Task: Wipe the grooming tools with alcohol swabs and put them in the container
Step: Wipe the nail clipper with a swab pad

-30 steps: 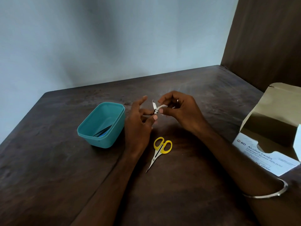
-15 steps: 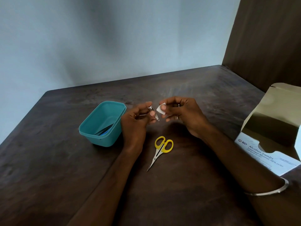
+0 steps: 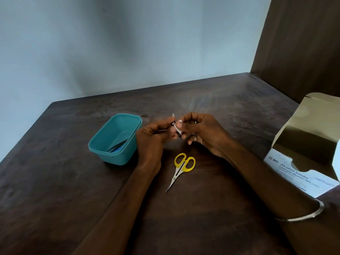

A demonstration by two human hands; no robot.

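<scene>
Fingers [image 3: 166, 126] of the left hand [image 3: 150, 142] are curled in and pinching a small silver metal nail clipper [image 3: 177, 127], right around the middle of the frame, held up off the dark brown wooden counter [image 3: 55, 181]. The clipper's thin lever pokes up toward the top, with the darker end pointing down and to the right. The right hand [image 3: 204, 135] sits just beside it, its fingers curled too and pinching a little white alcohol swab [image 3: 178, 124] that's pressed right against the clipper. The two hands are basically touching at that spot. There's a ring on one right finger, and a thin silver bangle [image 3: 303, 216] further down that forearm at the lower right.

Just left of the left hand is a teal plastic rectangular container [image 3: 114, 155], open on top, sitting on the counter. Inside it there are a couple of slim tools, one blue and one darker, leaning into the near corner; I can't tell exactly what they are.

Below the hands, lying flat on the counter, is a pair of small scissors with yellow plastic handles [image 3: 181, 169], blades closed with the tips pointing toward the lower left. They're apart from both hands and the container.

At the right edge of the frame is an open white cardboard box labelled "Alcohol Swabs" [image 3: 294, 172], flap standing up. A pale blue-grey wall [image 3: 128, 43] fills the top.
</scene>
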